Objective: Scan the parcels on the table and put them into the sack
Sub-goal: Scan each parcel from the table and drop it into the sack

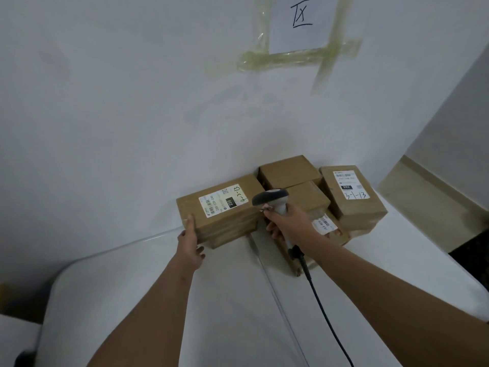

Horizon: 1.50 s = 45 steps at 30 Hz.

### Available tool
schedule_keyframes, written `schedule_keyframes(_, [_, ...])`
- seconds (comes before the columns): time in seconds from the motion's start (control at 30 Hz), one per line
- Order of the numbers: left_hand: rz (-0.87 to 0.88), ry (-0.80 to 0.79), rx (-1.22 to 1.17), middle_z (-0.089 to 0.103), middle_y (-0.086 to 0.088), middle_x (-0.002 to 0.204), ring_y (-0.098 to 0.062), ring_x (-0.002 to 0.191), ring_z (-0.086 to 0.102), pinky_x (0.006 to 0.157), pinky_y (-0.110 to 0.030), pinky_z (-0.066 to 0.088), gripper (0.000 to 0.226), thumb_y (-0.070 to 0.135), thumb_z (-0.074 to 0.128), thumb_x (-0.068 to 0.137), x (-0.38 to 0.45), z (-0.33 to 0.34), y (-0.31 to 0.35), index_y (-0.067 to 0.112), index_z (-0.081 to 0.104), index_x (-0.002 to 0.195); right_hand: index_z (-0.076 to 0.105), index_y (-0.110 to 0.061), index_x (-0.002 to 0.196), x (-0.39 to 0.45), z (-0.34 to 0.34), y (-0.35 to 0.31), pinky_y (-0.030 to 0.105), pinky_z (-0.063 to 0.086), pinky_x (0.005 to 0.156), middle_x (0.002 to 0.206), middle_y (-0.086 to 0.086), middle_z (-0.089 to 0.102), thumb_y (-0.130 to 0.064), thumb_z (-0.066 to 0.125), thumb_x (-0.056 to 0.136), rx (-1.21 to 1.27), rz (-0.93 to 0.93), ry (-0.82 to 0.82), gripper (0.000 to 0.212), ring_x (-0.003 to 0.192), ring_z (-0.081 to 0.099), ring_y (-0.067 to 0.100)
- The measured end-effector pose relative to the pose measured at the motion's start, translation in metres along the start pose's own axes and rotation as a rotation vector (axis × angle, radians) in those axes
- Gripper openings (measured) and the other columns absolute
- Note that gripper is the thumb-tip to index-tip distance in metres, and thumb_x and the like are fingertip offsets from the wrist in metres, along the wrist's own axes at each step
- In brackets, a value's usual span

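A person's two bare arms are reaching over a white counter (137,292) toward a cluster of brown cardboard parcels pushed against a white wall.

The left hand (189,243) is gripping the near-left corner of the labelled parcel (222,210), fingers curled round its edge w/ thumb on top. That parcel is sitting on top of another flat box, label facing up, handwritten "4-3-13" on it.

The right hand (287,221) is holding a grey handheld scanner (271,198), fingers wrapped round the handle, head pointing left at the label from just beside it. A black cable (321,308) is trailing back along the forearm.

Other parcels are stacked to the right, incl. one marked "3-1-13" (352,193) and a partly hidden one under the right wrist. No sack is showing in this view.

Likely step: scanning before bagging. Risks: the scanner head is very near and at a shallow angle, so the read may fail; lifting the top box by one corner could tip it or drag the box below; the cable may snag nearby parcels.
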<state>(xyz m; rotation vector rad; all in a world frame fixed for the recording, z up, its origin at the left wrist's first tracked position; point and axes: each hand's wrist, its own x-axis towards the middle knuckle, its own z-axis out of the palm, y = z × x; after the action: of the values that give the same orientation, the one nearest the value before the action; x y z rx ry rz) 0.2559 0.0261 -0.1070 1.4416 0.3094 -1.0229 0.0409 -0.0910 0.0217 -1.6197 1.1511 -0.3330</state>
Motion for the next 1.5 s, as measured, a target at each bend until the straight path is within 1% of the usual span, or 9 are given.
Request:
schedule_keyframes(0.23, [0.186,0.061,-0.193,0.056,-0.003,0.129,-0.019,0.115,0.055,0.095,-0.033,0.044,0.066,0.057,0.066,0.085,-0.007,0.004,-0.005,0.018,0.043,0.133,0.06,-0.016,0.091,-0.006,-0.005,0.016,0.023,0.054,0.055,0.077,0.004,0.07,-0.038,0.063,0.094,0.016,0.026,-0.01,0.022,0.056,0.061,0.01])
schedule_keyframes(0.37, [0.295,0.109,-0.158,0.056,-0.004,0.125,-0.018,0.115,0.057,0.103,-0.039,0.049,0.059,0.06,0.061,0.086,-0.023,-0.017,-0.008,0.02,0.041,0.125,0.061,-0.012,0.094,-0.02,-0.011,0.026,0.024,0.054,0.057,0.081,0.008,0.071,-0.035,0.063,0.094,0.056,0.052,0.001,0.024,0.057,0.062,0.012])
schedule_keyframes(0.53, [0.369,0.062,-0.041,0.063,-0.001,0.116,-0.016,0.097,0.059,0.088,-0.037,0.052,0.048,0.066,0.045,0.092,-0.055,-0.04,-0.017,0.03,0.055,0.121,0.061,-0.01,0.086,-0.049,-0.02,0.042,0.019,0.048,0.05,0.068,0.001,0.066,-0.034,0.062,0.095,0.055,0.098,0.019,0.026,0.048,0.058,0.008])
schedule_keyframes(0.8, [0.274,-0.112,0.357,0.067,-0.005,0.119,-0.022,0.108,0.063,0.094,-0.04,0.054,0.088,0.088,0.055,0.064,-0.087,-0.05,-0.075,0.027,0.056,0.128,0.062,-0.004,0.094,-0.094,-0.045,0.089,0.024,0.047,0.047,0.069,0.008,0.067,-0.026,0.065,0.093,0.157,0.15,0.003,0.022,0.05,0.059,0.015])
schedule_keyframes(1.0, [0.176,-0.226,0.506,0.067,-0.004,0.114,-0.021,0.106,0.063,0.097,-0.039,0.052,0.065,0.072,0.056,0.082,-0.105,-0.012,-0.136,0.023,0.058,0.125,0.063,-0.005,0.1,-0.128,-0.069,0.131,0.026,0.049,0.051,0.08,0.011,0.072,-0.026,0.065,0.092,0.186,0.214,0.046,0.023,0.055,0.062,0.016])
schedule_keyframes(1.13, [0.204,-0.257,0.496,0.056,-0.002,0.139,-0.022,0.121,0.057,0.108,-0.044,0.044,0.082,0.079,0.061,0.072,-0.111,0.024,-0.156,0.033,0.049,0.138,0.063,-0.006,0.098,-0.145,-0.083,0.154,0.027,0.049,0.052,0.081,0.012,0.072,-0.023,0.064,0.093,0.19,0.266,0.079,0.017,0.055,0.062,0.017])
schedule_keyframes(1.27, [0.211,-0.236,0.424,0.024,-0.002,0.161,-0.029,0.144,0.031,0.117,-0.049,0.028,0.08,0.048,0.065,0.09,-0.124,0.047,-0.176,0.034,0.019,0.155,0.063,-0.009,0.096,-0.152,-0.094,0.163,0.028,0.049,0.052,0.077,0.011,0.072,-0.024,0.064,0.093,0.178,0.277,0.095,0.015,0.053,0.062,0.017])
schedule_keyframes(1.37, [0.088,-0.223,0.406,0.037,-0.009,0.155,-0.031,0.138,0.039,0.115,-0.05,0.03,0.098,0.031,0.077,0.084,-0.127,0.051,-0.199,0.028,0.011,0.156,0.063,-0.009,0.097,-0.155,-0.095,0.164,0.028,0.05,0.051,0.073,0.009,0.072,-0.025,0.065,0.092,0.165,0.262,0.09,0.018,0.05,0.063,0.016])
schedule_keyframes(1.5, [0.006,-0.284,0.518,0.06,-0.005,0.133,-0.015,0.1,0.061,0.077,-0.027,0.048,0.069,0.007,0.081,0.078,-0.142,0.045,-0.229,0.019,0.04,0.132,0.062,-0.005,0.096,-0.159,-0.095,0.156,0.028,0.053,0.053,0.072,0.01,0.072,-0.031,0.065,0.091,0.076,0.255,0.032,0.027,0.051,0.063,0.018])
